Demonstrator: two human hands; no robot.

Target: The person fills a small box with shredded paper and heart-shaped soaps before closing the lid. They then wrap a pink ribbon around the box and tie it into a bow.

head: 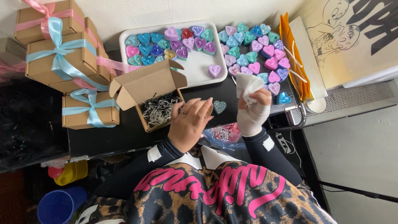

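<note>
Left grip [188, 122] curls loosely over something small we cannot tell; open box [155, 97] just beside. Right grip [253, 108], bandaged, pinches white tissue [247, 85] above teal heart [219, 106], ready for wrapping, we judge.

Left hand [188, 122] lies palm-down, fingers curled — right hand [253, 112], bandaged, is raised and pinched closed.
</note>
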